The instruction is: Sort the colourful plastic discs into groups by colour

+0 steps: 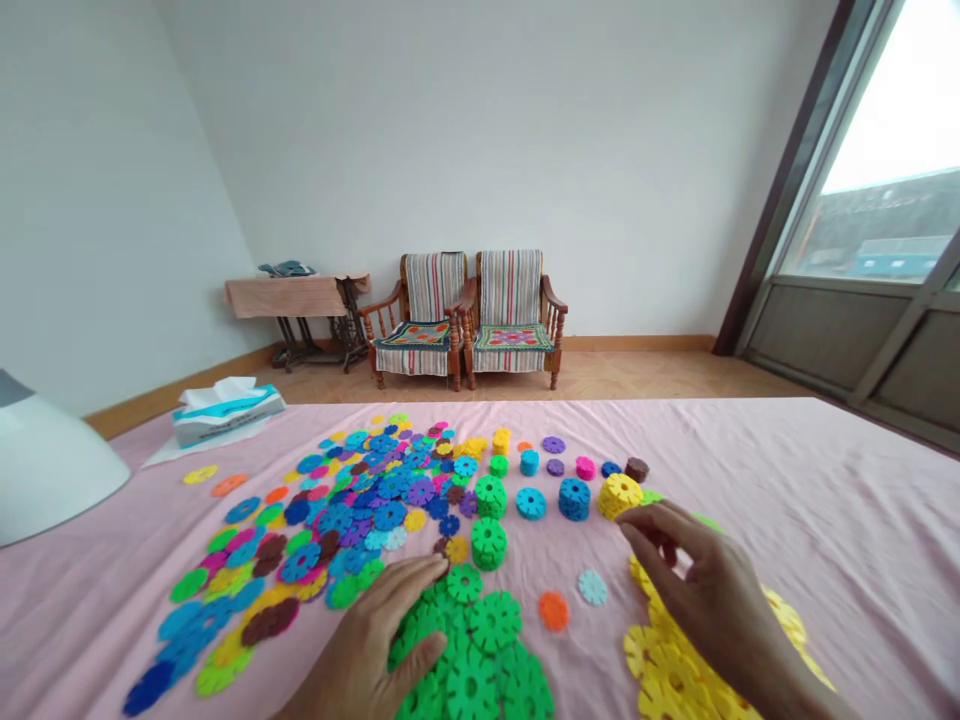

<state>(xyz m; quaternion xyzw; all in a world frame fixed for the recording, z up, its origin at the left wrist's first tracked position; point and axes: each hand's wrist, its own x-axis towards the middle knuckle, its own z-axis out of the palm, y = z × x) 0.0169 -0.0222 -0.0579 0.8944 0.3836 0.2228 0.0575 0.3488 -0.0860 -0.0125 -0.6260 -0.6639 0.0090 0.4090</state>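
Note:
My left hand (pixel 379 645) lies over the left edge of a heap of green snowflake-shaped plastic discs (pixel 472 670), fingers stretched out and thumb apart. My right hand (pixel 697 585) reaches above a heap of yellow snowflake discs (pixel 675 680). Its thumb and index finger come together beside a stack of yellow discs (pixel 620 494); whether a disc is between them I cannot make out. Left of that stack stand a blue stack (pixel 574 498), a light blue disc (pixel 531 503) and two green stacks (pixel 489 542). An orange disc (pixel 554 610) and a pale blue disc (pixel 592 587) lie between my hands.
A wide spread of mixed-colour discs (pixel 390 485) covers the left of the pink cloth (pixel 847 500). Smaller stacks, including a brown one (pixel 637 469), line up farther back. A tissue box (pixel 229 412) and a white rounded object (pixel 52 475) stand at the left. Two armchairs (pixel 510 310) are beyond.

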